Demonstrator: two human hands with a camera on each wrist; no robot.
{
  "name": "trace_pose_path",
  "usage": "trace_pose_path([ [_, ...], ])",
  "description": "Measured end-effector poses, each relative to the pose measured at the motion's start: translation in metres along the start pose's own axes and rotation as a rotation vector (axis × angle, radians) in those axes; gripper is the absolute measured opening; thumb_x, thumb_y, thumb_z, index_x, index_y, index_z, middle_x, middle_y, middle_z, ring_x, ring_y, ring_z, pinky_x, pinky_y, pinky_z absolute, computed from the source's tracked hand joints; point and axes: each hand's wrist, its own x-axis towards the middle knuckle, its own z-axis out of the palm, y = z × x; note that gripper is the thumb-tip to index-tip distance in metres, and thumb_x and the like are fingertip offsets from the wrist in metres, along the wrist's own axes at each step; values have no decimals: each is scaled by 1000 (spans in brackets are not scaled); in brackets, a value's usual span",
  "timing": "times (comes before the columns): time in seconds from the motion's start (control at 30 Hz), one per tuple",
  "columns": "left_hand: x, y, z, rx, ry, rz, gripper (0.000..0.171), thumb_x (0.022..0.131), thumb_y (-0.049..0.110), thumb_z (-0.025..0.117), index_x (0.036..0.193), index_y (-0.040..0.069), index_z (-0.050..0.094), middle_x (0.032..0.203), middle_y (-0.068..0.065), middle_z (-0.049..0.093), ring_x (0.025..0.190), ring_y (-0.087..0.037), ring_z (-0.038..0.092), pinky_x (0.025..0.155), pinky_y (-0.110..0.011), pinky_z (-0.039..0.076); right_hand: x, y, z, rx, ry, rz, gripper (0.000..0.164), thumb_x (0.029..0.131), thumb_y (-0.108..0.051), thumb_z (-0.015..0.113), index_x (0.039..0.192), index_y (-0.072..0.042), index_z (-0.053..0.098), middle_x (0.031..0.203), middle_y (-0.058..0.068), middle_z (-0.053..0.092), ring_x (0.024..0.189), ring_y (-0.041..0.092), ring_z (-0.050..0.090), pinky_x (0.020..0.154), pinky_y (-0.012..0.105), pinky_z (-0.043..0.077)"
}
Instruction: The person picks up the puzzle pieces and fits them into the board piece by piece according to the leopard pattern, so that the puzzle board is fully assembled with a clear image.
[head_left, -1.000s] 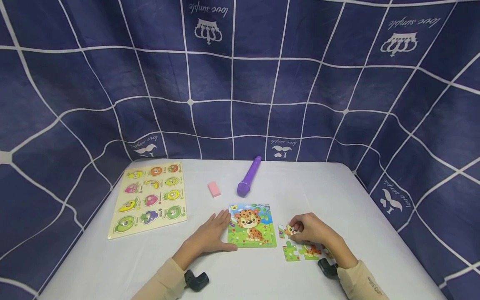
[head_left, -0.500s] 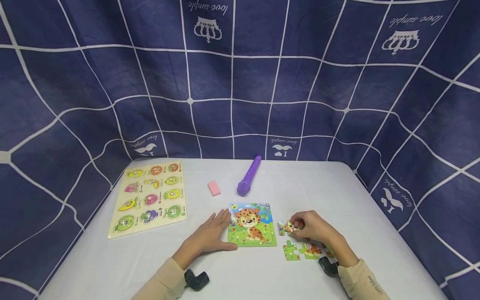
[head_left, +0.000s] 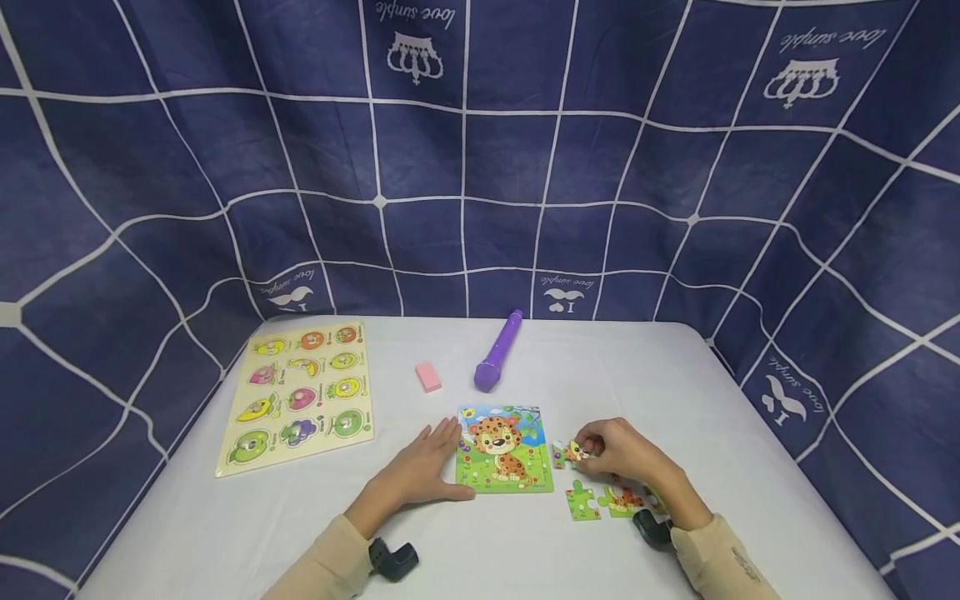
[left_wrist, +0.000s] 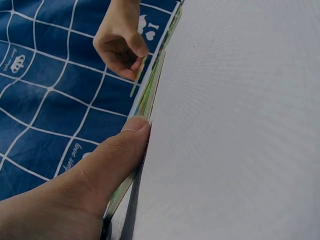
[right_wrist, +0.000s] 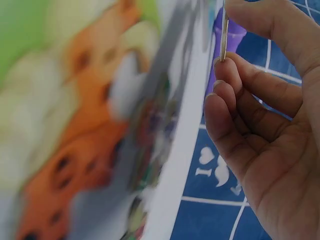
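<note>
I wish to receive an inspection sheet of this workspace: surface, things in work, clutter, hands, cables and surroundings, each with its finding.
Surface: white table, looks smooth.
Things in work: leopard board lies flat; loose puzzle pieces lie right of it, some partly hidden by the arm.
Clutter: fruit board at far left; pink block and purple microphone beyond the leopard board.
Left hand: touches the leopard board's left side.
Right hand: pinches a puzzle piece, raised off the table.
Cables: nothing seen.
Surroundings: blue cloth with white lines, behind and at both sides.
</note>
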Motion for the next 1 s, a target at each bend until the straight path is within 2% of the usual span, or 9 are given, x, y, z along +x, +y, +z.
trace_pose_path([
  [0.4,0,0,-1,-6,0,5,114,75,77,60,152,1,27,162,-15,20,151,-30,19,124,-47,20,22,-28,5,-6,11,-99,29,73,-18,81,98,-7,72,75,-8,62,66,3,52,59,17,48],
  [0.6,-1,0,-1,3,5,7,113,75,77,59,152,0,27,162,-16,20,151,-30,19,124,-47,20,35,-48,12,-10,14,-171,27,72,-18,80,94,-6,71,68,-7,56,61,1,46,56,18,43],
  [0.83,-1,0,-1,0,8,3,114,75,77,59,152,1,26,162,-16,20,151,-30,19,124,-47,20,49,-70,27,-47,3,-212,19,73,-21,80,85,-11,69,64,-7,52,58,1,40,54,17,37],
  [1.0,-2,2,-2,-6,9,7,114,76,77,59,152,0,26,162,-16,20,151,-30,20,124,-47,20,57,-85,37,-97,-6,-216,18,74,-25,80,80,-13,67,64,-11,52,58,1,40,56,16,38],
])
